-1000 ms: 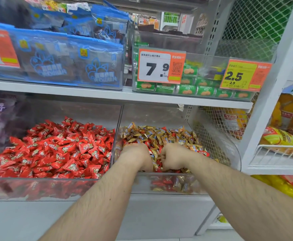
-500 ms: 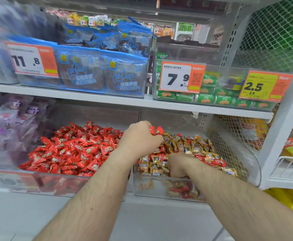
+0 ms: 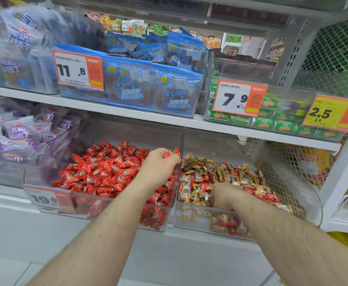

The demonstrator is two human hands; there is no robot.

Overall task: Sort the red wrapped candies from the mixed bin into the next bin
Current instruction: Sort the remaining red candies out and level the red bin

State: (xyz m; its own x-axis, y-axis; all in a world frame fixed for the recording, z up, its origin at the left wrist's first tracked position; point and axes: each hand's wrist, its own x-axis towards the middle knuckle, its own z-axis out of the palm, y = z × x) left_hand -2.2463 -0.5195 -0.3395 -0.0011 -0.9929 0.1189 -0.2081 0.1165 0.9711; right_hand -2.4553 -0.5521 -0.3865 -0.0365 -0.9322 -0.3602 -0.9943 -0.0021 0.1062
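Two clear bins stand side by side on the lower shelf. The left bin (image 3: 98, 209) is heaped with red wrapped candies (image 3: 105, 172). The right, mixed bin (image 3: 195, 223) holds gold candies with some red ones (image 3: 220, 178). My left hand (image 3: 160, 168) hovers over the right end of the red bin, by the divider, and grips red wrapped candies (image 3: 172, 154) that stick out past its fingers. My right hand (image 3: 223, 196) is down in the mixed bin, fingers curled into the pile; whatever it holds is hidden.
A white shelf board (image 3: 127, 114) runs close above the bins, with blue snack packs (image 3: 148, 87) and green packs (image 3: 268, 120) behind price tags. Purple bags (image 3: 14, 137) fill the bin at far left. A wire mesh panel (image 3: 288, 182) borders the mixed bin's right side.
My left hand lifted out of the mixed bin with red candies and moved left over the red bin. My right hand stayed in the mixed pile. The view swung left.
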